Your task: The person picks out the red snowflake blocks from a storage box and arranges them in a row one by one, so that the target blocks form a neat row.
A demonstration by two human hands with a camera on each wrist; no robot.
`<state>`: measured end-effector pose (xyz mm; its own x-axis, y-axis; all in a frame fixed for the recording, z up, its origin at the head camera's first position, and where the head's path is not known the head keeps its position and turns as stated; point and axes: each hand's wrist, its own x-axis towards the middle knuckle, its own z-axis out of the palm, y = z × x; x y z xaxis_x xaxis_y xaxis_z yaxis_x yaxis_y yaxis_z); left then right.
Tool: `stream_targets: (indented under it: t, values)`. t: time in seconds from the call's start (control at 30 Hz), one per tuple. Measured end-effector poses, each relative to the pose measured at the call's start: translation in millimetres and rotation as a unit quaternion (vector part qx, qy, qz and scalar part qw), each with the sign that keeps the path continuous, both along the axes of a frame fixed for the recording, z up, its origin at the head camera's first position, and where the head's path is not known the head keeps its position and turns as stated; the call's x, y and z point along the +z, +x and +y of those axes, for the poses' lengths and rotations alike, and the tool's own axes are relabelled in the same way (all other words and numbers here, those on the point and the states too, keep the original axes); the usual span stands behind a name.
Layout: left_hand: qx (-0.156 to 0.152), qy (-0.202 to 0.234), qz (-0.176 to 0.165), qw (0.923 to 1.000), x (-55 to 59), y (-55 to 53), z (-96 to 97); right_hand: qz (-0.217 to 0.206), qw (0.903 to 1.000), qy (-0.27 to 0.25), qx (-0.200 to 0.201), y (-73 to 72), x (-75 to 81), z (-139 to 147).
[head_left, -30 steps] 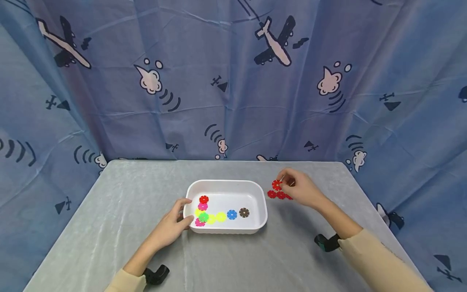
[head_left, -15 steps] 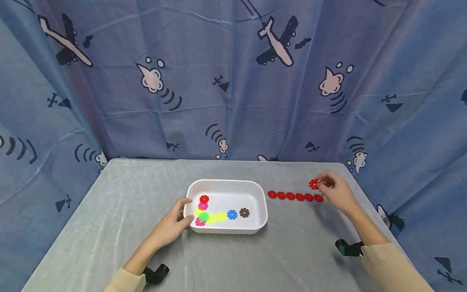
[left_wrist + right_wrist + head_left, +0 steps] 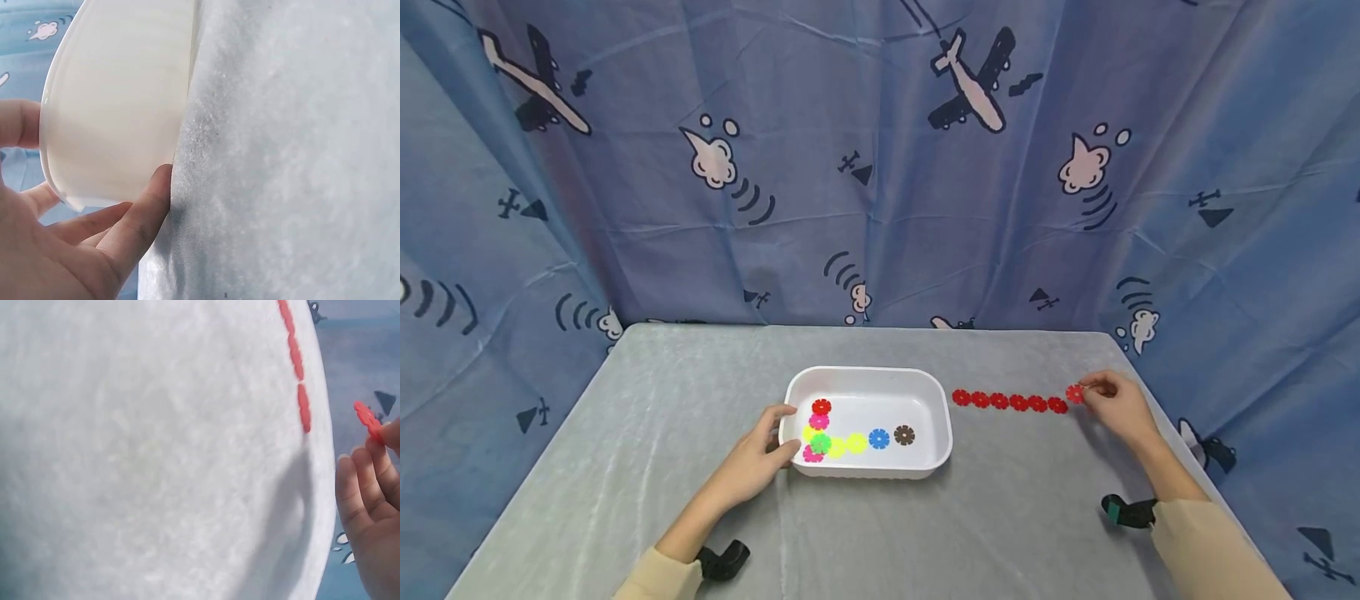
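My left hand (image 3: 751, 463) grips the left end of a white plastic tray (image 3: 871, 472); in the left wrist view, its fingers (image 3: 140, 219) lie against the tray's outer wall (image 3: 119, 112). Between thumb and fingertips, my right hand (image 3: 1122, 410) pinches a red snowflake disc (image 3: 1074, 394). This disc is tilted and held just above the cloth, at the right end of a row of several red snowflake discs (image 3: 1018, 402). In the right wrist view, the pinched red disc (image 3: 367, 420) appears apart from the last disc of the row (image 3: 304, 409).
Inside the tray lie red (image 3: 821, 407), pink (image 3: 818, 422), green (image 3: 821, 443), yellow (image 3: 856, 443), blue (image 3: 879, 438) and brown (image 3: 904, 435) snowflake discs. A grey cloth (image 3: 925, 542) covers the table. Behind it hangs a blue patterned curtain (image 3: 880, 167).
My right hand has moved right along the row with a red snowflake disc, then down toward the row's right end. My left hand and the tray stay in place.
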<state>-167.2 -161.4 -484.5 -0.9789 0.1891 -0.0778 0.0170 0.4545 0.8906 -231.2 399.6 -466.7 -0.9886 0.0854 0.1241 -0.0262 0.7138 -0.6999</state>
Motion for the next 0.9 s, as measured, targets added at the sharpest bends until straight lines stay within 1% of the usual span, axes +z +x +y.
stream_targets:
  t: [0.17, 0.23, 0.33, 0.43, 0.6, 0.9]
  values:
    - [-0.001, 0.002, -0.001, 1.0, -0.5, 0.9, 0.1, -0.041, 0.9989, 0.003, -0.024, -2.1, -7.9, 5]
    - [-0.001, 0.001, -0.002, 1.0, -0.5, 1.3, 0.2, -0.058, 0.9979, -0.001, -0.029, -2.5, -10.2, 6]
    - [0.0, 0.001, -0.002, 1.0, -0.1, 1.8, 0.5, -0.074, 0.9967, -0.006, -0.032, -3.2, -13.2, 8]
    - [0.0, 0.001, 0.0, 1.0, 0.2, 2.4, 0.2, -0.076, 0.9967, -0.003, -0.027, -4.6, -16.8, 12]
    - [-0.001, -0.006, 0.002, 1.0, 0.8, 1.8, -0.1, -0.073, 0.9968, 0.026, -0.019, -6.9, -20.8, 14]
    - [-0.001, -0.007, -0.002, 1.0, 1.9, 0.5, 0.0, -0.075, 0.993, 0.09, -0.014, -7.0, -11.3, 13]
